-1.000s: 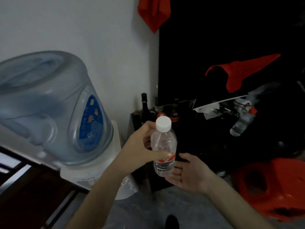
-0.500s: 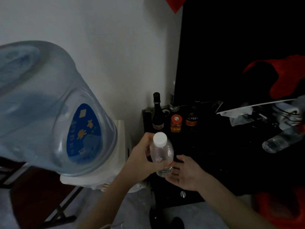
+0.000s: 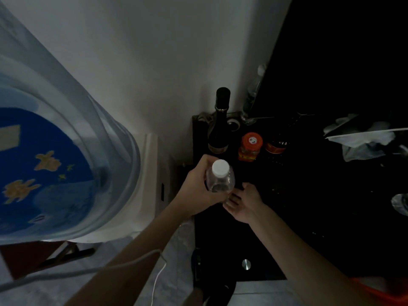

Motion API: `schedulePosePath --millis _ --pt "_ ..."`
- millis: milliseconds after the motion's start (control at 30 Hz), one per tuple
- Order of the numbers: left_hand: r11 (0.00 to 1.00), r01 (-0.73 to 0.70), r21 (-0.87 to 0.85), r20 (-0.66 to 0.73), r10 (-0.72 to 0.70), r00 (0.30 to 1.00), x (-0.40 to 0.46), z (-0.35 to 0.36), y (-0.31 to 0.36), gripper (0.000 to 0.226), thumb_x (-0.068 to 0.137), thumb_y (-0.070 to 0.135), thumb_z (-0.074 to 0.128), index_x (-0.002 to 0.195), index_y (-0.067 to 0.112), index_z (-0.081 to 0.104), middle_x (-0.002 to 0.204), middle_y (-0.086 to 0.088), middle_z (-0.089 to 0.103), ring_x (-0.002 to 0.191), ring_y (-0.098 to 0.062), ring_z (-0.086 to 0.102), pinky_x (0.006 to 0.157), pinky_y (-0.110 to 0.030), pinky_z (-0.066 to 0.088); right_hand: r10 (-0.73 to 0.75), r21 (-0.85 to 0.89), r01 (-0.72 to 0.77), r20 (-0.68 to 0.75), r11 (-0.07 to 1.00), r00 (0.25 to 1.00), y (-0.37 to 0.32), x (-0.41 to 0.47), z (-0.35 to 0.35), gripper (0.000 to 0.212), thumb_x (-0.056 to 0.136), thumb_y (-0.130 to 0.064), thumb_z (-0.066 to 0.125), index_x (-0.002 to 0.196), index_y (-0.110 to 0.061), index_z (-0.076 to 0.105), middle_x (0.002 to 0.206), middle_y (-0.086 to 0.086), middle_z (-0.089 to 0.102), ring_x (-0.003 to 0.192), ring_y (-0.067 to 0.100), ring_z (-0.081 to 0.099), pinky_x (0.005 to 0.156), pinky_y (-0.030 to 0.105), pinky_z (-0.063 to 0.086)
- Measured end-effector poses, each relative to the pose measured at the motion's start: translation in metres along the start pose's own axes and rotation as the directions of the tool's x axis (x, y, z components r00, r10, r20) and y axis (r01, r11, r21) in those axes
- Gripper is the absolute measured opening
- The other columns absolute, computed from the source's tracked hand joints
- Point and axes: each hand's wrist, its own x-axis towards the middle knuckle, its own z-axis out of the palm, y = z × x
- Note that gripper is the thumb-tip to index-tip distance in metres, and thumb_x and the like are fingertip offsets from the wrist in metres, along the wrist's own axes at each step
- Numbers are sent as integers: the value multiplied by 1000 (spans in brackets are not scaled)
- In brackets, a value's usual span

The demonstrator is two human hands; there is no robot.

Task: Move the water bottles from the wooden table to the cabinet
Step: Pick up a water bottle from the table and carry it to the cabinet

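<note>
My left hand (image 3: 199, 191) grips a clear water bottle (image 3: 220, 181) with a white cap, held upright over the left front part of the black cabinet (image 3: 287, 217). I see the bottle almost from above. My right hand (image 3: 245, 204) is open, palm up, just right of and below the bottle, its fingers near the bottle's base. Another clear water bottle (image 3: 400, 204) lies on its side at the cabinet's right edge, partly cut off by the frame.
A dark wine bottle (image 3: 219, 122), an orange-lidded jar (image 3: 250, 146) and a second jar (image 3: 276, 144) stand at the cabinet's back left. Crumpled white plastic (image 3: 364, 140) lies at back right. A large blue water dispenser jug (image 3: 55, 151) fills the left. A white cable (image 3: 159, 277) hangs below.
The view has moved closer and tilted down over the cabinet. My left hand has carried the bottle forward above the cabinet top, and my right hand stays beside it.
</note>
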Motion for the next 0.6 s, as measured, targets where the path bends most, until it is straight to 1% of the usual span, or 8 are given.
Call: schedulePosePath --millis 167,233,300,400,467,533,567,600 --pt "1000 -10 15 -45 11 999 24 11 -24 60 76 11 89 122 18 52 112 17 66 109 -9 67 87 -21 54 -47 -8 47 -13 999 999 -16 7 1 56 106 -41 29 142 -1 44 153 18 37 145 30 29 118 42 27" --pt "999 -29 38 -41 31 999 30 15 -31 60 75 6 89 121 17 52 113 10 66 109 -12 67 88 -23 55 -78 -57 76 -27 995 997 -22 8 0 52 106 -37 30 147 -6 39 155 16 35 146 31 27 117 45 27" --pt "998 -27 57 -47 29 998 35 20 -35 60 75 3 87 121 17 52 114 8 65 110 -11 66 88 -22 54 -81 -104 79 -17 991 997 -26 8 -1 49 107 -34 32 149 -11 36 155 15 35 145 32 27 116 46 28" --pt "999 3 33 -39 -2 999 40 24 -36 59 75 6 84 123 19 52 114 9 64 109 -7 65 88 -20 52 -17 -139 21 30 990 999 -29 6 -6 47 105 -31 38 142 -2 46 154 17 36 144 31 31 115 45 30" --pt "999 37 34 23 -38 999 43 23 -34 60 76 7 82 127 19 51 118 6 65 110 -6 64 89 -20 52 -18 -181 27 53 983 998 -33 4 -9 44 105 -29 40 138 -2 49 152 16 38 142 31 34 112 44 33" --pt "994 74 85 99 -82 992 46 19 -28 65 78 9 83 133 22 50 123 7 64 114 -4 63 92 -19 50 -60 -238 69 42 969 997 -37 1 -11 39 103 -27 44 134 -5 52 147 13 43 137 30 40 104 42 39" --pt "988 79 133 116 -95 989 46 17 -22 68 79 11 84 136 23 49 128 7 63 118 -6 61 96 -20 49 -98 -290 100 21 952 995 -39 -3 -12 36 102 -26 47 133 -7 53 141 11 48 131 28 45 99 41 42" --pt "977 76 200 120 -101 988 45 15 -16 72 80 14 86 140 22 47 135 4 59 125 -10 58 102 -24 47 -163 -387 147 -7 910 987 -40 -6 -13 36 101 -25 49 133 -9 53 132 8 52 122 25 50 95 39 44"
